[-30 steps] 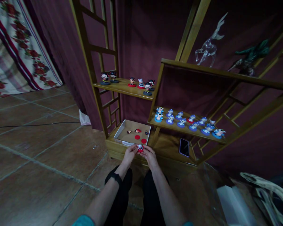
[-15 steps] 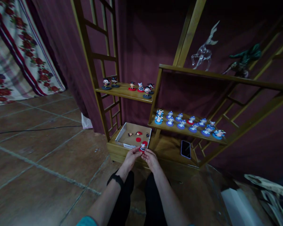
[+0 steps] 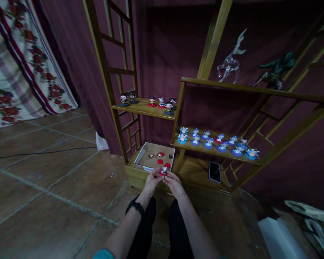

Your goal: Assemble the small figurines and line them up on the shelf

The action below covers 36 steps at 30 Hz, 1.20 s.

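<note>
Between my two hands is a small figurine with a pale head and a red round base. My left hand pinches the base from the left, and my right hand grips it from the right. Just beyond them stands a shallow cardboard box. In it lie several small figurine parts, among them a dark-haired one, and loose red discs, one of them near the middle. The figurine's underside is hidden by my fingers.
Dark-haired figurines stand on the upper left shelf. Rows of blue and purple figurines fill the right shelf. Below lies a phone. A clear deer statue and a green statue stand on top. A cable crosses the floor.
The figurine in my hands has tilted slightly, its head now lower over the base. Both hands keep their hold. The whole view has shifted a little.
</note>
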Available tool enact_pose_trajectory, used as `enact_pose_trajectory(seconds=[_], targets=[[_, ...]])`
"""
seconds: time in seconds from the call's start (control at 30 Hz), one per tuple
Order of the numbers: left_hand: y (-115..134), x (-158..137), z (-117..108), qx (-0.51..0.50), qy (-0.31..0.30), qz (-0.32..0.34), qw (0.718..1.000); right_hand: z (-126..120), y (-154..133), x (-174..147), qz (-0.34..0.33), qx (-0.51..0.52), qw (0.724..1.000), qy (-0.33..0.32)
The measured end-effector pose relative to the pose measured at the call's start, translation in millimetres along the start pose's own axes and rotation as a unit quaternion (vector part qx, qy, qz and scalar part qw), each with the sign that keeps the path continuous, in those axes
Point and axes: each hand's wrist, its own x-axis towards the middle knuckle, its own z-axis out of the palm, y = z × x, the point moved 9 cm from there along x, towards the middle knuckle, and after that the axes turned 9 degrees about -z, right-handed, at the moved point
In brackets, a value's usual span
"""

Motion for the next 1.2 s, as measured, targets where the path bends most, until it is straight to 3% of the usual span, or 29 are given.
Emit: enact_pose_trajectory(seconds=[0.7, 1.2], targets=[[-7, -2, 2, -0.005, -0.032, -0.038, 0.999, -11, 7, 3, -0.004, 0.009, 1.000, 0.010], [1, -6, 5, -0.001, -0.027, -0.009, 1.000, -5, 3, 0, 0.013, 0.005, 1.000, 0.016]])
